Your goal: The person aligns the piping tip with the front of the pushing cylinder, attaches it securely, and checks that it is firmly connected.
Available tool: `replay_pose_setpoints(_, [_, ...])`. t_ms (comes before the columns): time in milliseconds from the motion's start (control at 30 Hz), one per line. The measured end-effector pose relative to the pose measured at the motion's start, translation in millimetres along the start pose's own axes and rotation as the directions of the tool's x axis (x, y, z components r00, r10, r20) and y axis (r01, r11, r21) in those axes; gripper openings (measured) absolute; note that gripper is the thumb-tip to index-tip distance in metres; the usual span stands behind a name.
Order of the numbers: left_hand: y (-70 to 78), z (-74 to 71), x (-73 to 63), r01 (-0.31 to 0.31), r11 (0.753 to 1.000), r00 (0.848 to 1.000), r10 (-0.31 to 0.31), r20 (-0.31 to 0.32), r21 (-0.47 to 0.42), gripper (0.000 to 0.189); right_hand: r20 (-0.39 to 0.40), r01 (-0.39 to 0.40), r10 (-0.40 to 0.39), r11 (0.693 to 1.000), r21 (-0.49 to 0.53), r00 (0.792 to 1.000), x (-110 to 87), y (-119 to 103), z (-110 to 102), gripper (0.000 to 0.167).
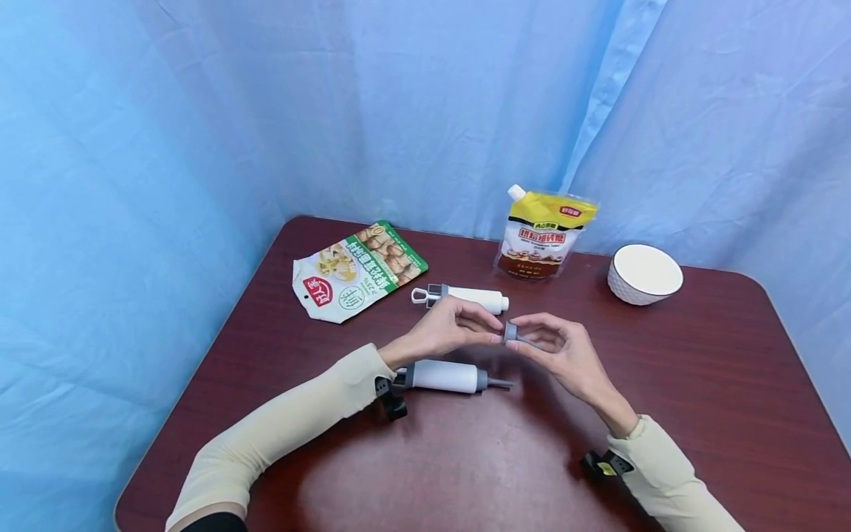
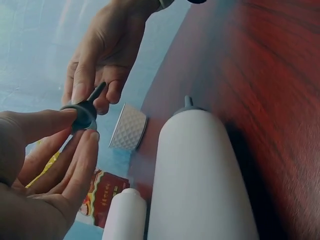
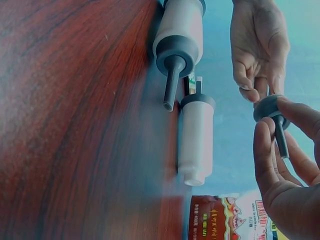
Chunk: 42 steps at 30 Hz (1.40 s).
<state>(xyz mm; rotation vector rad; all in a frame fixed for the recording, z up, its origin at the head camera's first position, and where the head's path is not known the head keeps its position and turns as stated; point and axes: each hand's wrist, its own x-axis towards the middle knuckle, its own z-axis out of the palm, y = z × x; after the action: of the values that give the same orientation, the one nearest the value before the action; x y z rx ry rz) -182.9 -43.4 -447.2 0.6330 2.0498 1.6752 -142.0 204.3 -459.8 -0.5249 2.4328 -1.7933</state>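
In the head view, a grey nozzle cap point(image 1: 510, 332) with a thin spout is held between both hands above the table. My left hand point(image 1: 447, 329) pinches its wide ring end between thumb and fingers, the open side facing that hand in the left wrist view. From the other side, my right hand point(image 1: 565, 355) pinches the cap near the spout point(image 3: 282, 137). Just below the hands lies a white syringe-style tube point(image 1: 444, 376) fitted with a grey nozzle pointing right. Behind them rests a second white tube point(image 1: 477, 298), its bare neck to the right and a grey handle at left.
A green and white food packet point(image 1: 362, 270) lies flat at the back left. At the back stands a yellow, white and brown spouted pouch point(image 1: 540, 240). A white patterned bowl point(image 1: 640, 290) sits to its right. Blue curtains point(image 1: 425, 118) hang behind the dark red table point(image 1: 425, 473).
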Motion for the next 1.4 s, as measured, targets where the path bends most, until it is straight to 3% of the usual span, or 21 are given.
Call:
replay_pose_setpoints(167, [1.1,-8.0,-1.0,-0.012,0.998,1.0,0.013,-0.005,0.066,0.025,-0.009,-0.021,0.021,1.0,-0.017,1.0,0.0,1,-2,0.032])
replay_pose_setpoints(300, [2.8,-16.2,0.1,-0.054,0.978,0.998,0.06,-0.026,0.201,0.028,-0.016,-0.026,0.025,0.999,-0.025,1.0,-0.4,0,-5,0.033])
replay_pose_setpoints(400, [4.5,-23.0,0.9,-0.085,0.911,0.993,0.109,-0.037,0.403,0.032,-0.019,-0.02,0.02,0.999,-0.031,1.0,-0.8,1,-7,0.033])
replay_pose_setpoints(533, [5.5,-32.7,4.2,-0.085,0.778,0.989,0.14,-0.04,0.623,0.041,-0.029,-0.021,0.02,0.999,-0.043,0.999,-1.2,3,-8,0.032])
replay_pose_setpoints(600, [5.3,-37.6,6.8,-0.075,0.743,0.99,0.138,-0.043,0.665,0.044,-0.034,-0.024,0.023,0.999,-0.045,0.999,-1.2,3,-9,0.032])
replay_pose_setpoints(700, [3.7,-44.7,11.7,-0.068,0.714,0.99,0.137,-0.044,0.697,0.049,-0.041,-0.026,0.025,0.999,-0.046,0.999,-0.9,3,-10,0.032])
replay_pose_setpoints(800, [0.5,-51.3,17.3,-0.057,0.696,0.991,0.125,-0.043,0.716,0.053,-0.045,-0.022,0.019,0.998,-0.058,0.999,-1.1,3,-11,0.032])
replay_pose_setpoints(1100, [-8.1,-66.0,33.2,0.016,0.656,1.0,-0.005,-0.018,0.754,0.059,-0.046,-0.014,0.011,0.998,-0.066,0.999,-4.3,6,-14,0.033])
replay_pose_setpoints(1400, [-14.9,-67.8,43.0,0.015,0.648,0.998,-0.052,0.025,0.762,0.05,-0.057,-0.011,0.007,0.997,-0.076,0.998,-5.6,12,-17,0.031])
